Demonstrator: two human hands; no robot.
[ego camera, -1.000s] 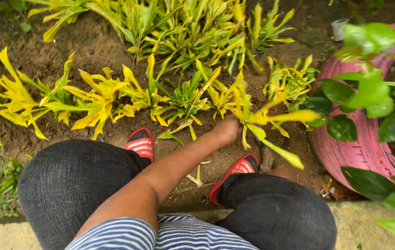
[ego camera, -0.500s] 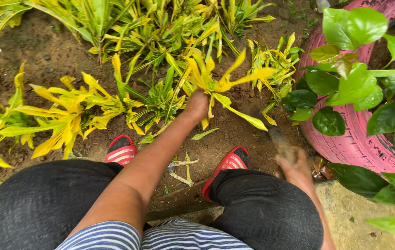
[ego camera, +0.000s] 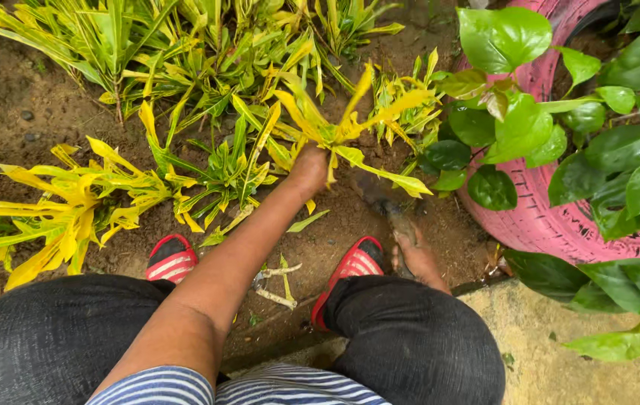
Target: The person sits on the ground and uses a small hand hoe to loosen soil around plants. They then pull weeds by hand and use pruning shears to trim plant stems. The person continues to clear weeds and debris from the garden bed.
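— What's the left hand point(ego camera: 311, 169) doing?
— Gripping the base of the yellow plant point(ego camera: 342, 124), in the soil point(ego camera: 350, 217) beside the pink tyre point(ego camera: 552, 217).
— The right hand point(ego camera: 417, 259)?
— Closed around a muddy tool point(ego camera: 389, 206) just beside it.

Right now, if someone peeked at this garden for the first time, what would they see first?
Probably the bright yellow-green plant in the middle, gripped at its base by the left hand. Next, the big pink painted tyre planter on the right, full of broad green leaves. Below, two red striped sandals stand on the brown soil, and the right hand holds a muddy tool low beside the tyre.
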